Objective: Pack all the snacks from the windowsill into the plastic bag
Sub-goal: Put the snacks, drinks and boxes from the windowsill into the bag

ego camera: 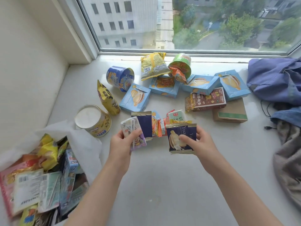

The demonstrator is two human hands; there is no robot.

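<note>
Left hand (122, 144) clamping small carton (130, 129), right hand (200, 142) pinching navy packets (175, 136); thin grip risking packets sliding out before reaching plastic bag (81, 144), near-left windowsill (162, 176) corner.

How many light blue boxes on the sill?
4 light blue boxes: one at left beside the yellow bag; one at centre by the chip packet; one right of centre; one far right. Others may be hidden in the plastic bag.
</note>
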